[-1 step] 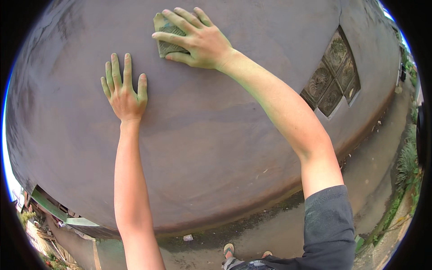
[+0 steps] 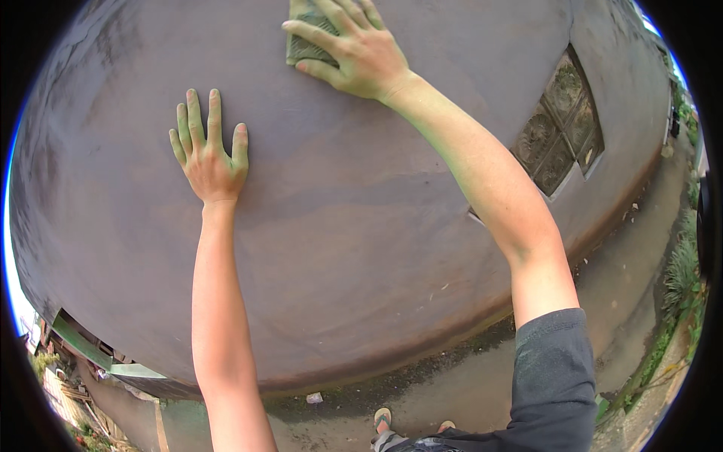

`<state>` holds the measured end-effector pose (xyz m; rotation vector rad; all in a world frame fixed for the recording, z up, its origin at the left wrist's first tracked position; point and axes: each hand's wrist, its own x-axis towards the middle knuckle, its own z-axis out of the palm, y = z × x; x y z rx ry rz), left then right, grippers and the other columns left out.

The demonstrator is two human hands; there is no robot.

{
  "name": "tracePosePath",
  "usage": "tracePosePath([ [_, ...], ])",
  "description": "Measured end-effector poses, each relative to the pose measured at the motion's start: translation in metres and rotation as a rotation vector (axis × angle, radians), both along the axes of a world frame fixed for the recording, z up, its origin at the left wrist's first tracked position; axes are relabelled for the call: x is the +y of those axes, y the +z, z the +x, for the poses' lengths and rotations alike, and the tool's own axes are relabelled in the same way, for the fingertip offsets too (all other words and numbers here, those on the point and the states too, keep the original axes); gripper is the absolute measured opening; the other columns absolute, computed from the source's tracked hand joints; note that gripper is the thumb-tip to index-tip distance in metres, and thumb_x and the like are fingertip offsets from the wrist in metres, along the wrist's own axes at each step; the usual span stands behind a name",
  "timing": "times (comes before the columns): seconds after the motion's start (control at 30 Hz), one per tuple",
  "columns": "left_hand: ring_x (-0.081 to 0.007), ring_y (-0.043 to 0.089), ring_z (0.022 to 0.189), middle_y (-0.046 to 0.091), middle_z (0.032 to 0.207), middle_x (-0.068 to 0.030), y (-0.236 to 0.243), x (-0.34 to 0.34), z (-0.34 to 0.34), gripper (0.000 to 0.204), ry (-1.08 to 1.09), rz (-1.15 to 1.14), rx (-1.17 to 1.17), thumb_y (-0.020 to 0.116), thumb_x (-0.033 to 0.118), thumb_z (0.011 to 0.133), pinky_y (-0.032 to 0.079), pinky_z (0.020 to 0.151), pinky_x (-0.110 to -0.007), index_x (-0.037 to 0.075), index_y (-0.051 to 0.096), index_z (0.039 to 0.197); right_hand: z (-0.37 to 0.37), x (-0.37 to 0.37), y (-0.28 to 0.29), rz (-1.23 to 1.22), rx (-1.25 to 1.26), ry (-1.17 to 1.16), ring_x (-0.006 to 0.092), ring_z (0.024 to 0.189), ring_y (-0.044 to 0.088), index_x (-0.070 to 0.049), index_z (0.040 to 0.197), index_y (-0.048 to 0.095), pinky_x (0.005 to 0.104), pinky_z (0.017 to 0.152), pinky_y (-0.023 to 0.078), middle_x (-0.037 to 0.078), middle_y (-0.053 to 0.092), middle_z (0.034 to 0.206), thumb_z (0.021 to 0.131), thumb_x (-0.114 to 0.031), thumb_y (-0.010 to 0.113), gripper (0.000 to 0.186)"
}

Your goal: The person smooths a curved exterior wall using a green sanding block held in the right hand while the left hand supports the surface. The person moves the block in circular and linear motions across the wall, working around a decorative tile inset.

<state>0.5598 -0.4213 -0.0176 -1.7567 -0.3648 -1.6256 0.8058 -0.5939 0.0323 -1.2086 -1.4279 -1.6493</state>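
Note:
A grey-brown plastered wall (image 2: 339,226) fills most of the view. My left hand (image 2: 212,154) lies flat on it with fingers spread, holding nothing. Higher up and to the right, my right hand (image 2: 358,49) presses a sheet of sandpaper (image 2: 307,47) against the wall. The sandpaper is greenish, with faint markings on its back; my fingers cover its right part, and the picture's top edge cuts off some of it. Green dust coats both hands and runs along my right forearm.
A diamond-shaped patterned vent block (image 2: 561,124) is set in the wall at right. Wet paving (image 2: 467,384) runs along the wall's foot, where my sandalled feet (image 2: 382,416) stand. Plants (image 2: 681,267) line the far right. A green-framed opening (image 2: 83,343) sits lower left.
My right hand has slid up and to the right across the wall, carrying the sandpaper with it. The left hand stays in place.

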Motion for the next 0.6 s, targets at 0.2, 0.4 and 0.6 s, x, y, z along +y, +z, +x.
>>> tracePosePath([
  [0.2, -0.0348, 0.038, 0.155, 0.038, 0.171, -0.0054, -0.006, 0.006, 0.009, 0.068, 0.038, -0.037, -0.066, 0.065, 0.049, 0.097, 0.03, 0.124, -0.06, 0.031, 0.049, 0.161, 0.164, -0.11, -0.032, 0.47, 0.697, -0.193, 0.0449, 0.156, 0.029, -0.023, 0.163, 0.039, 0.057, 0.126, 0.023, 0.027, 0.032, 0.167, 0.105, -0.066, 0.044, 0.072],
  [0.4, -0.0351, 0.036, 0.156, 0.037, 0.172, -0.0041, -0.001, 0.003, 0.011, 0.071, 0.015, -0.043, -0.09, 0.064, 0.055, 0.097, 0.029, 0.125, -0.061, 0.031, 0.047, 0.162, 0.149, -0.075, -0.007, 0.646, 0.922, -0.176, 0.0502, 0.157, 0.023, -0.021, 0.164, 0.036, 0.0657, 0.126, 0.015, 0.03, 0.025, 0.169, 0.104, -0.064, 0.044, 0.074],
  [0.6, -0.0365, 0.033, 0.158, 0.035, 0.173, -0.0057, -0.002, 0.011, 0.008, 0.069, 0.024, -0.076, -0.05, 0.059, 0.055, 0.101, 0.025, 0.126, -0.061, 0.03, 0.044, 0.164, -0.036, 0.04, 0.042, 0.275, 0.28, -0.1, 0.0454, 0.158, 0.024, -0.021, 0.161, 0.042, 0.062, 0.128, 0.02, 0.025, 0.027, 0.171, 0.103, -0.052, 0.059, 0.069],
])
